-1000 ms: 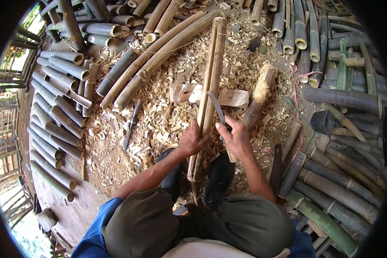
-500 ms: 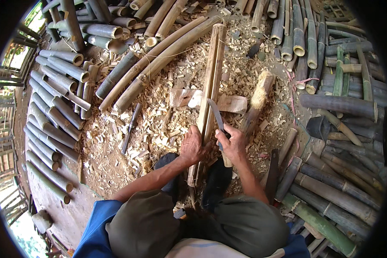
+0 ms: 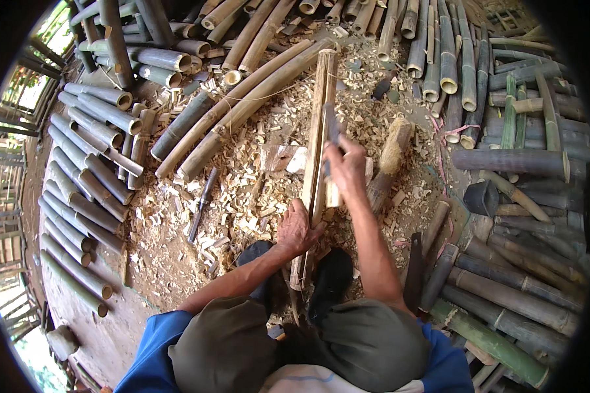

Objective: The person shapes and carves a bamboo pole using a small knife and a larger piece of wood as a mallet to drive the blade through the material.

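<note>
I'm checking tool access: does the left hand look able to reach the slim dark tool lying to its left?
Probably yes, once free: the left hand grips the long split piece, but only shavings seem to lie between hand and tool.

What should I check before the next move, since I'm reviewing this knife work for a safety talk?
1. Left hand has hold of the long split piece: ok, gripping its lower part.
2. Knife held in the right hand: ok, with the blade pointing away from the body.
3. Left hand apart from the blade: ok, it is nearer the body, below the right hand.
4. Piece resting firmly on the flat wooden block: cannot tell; it crosses over the block, but contact is hidden.
5. Ground free of loose wood chips: not ok, they are scattered all around.
6. Blade edge sharp: cannot tell, too blurred.
</note>
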A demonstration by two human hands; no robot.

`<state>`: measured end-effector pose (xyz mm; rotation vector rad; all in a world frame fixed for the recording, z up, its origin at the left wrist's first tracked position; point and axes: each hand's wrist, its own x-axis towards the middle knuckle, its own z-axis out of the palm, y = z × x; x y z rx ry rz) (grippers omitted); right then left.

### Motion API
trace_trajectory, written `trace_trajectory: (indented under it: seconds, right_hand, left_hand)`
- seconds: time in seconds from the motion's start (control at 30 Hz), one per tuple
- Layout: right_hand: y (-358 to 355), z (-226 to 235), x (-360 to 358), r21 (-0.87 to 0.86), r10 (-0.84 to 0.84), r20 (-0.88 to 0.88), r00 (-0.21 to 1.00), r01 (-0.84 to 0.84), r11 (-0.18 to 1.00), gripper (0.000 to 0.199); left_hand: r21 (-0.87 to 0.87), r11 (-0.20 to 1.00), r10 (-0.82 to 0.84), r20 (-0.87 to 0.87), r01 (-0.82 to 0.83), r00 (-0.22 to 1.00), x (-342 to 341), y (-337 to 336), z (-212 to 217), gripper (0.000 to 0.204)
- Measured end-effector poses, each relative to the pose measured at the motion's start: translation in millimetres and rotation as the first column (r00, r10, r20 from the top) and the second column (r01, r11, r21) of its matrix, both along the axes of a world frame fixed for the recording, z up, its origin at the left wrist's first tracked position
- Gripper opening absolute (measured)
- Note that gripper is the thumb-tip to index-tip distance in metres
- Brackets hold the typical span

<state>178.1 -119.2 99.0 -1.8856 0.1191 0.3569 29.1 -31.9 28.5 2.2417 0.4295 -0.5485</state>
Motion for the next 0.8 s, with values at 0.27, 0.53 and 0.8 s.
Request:
trace_trajectory:
  seconds: [0.27,0.53,0.8]
  right_hand:
    - [-24,2,4,-0.092,0.156,0.047,0.987,-0.151,0.984,0.048]
    - [-26,-34,-15,-0.216,0.176,0.087,0.981,-0.154,0.964,0.046]
    - [-10,-13,40,-0.245,0.284,0.225,0.932,-0.229,0.942,0.048]
  left_hand:
    - [0.015,0.999,-0.041,0.056,0.04,0.998,-3,10,-2,0.067]
    - [0.054,0.998,-0.019,0.089,0.014,0.996,-6,8,0,0.066]
    - [0.107,0.994,0.006,0.119,-0.019,0.993,-4,0,-4,0.071]
